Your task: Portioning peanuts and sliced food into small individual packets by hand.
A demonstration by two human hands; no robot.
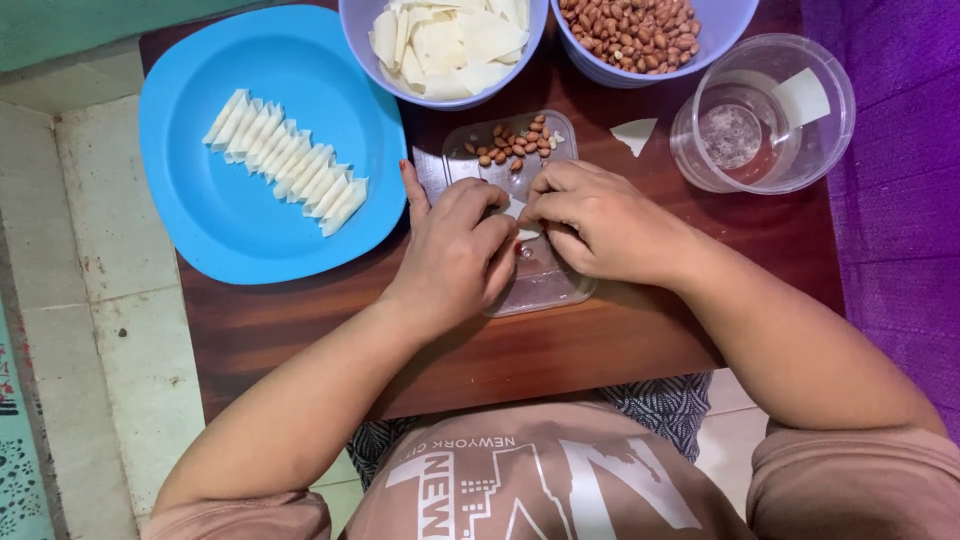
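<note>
- Small white pastry wrapper (518, 212) is pinched between my left hand (455, 250) and right hand (600, 222), over the clear plastic lid (545, 285) on the dark wooden surface (620, 340)
- I judge it thin, soft, light and easily torn; best held by its edges with my fingertips
- Both hands are curled nearly closed on it
- Counted: one round blue plastic plate (230, 215) carrying about fifteen folded white rolls (288, 162), two lilac bowls, one clear tub
</note>
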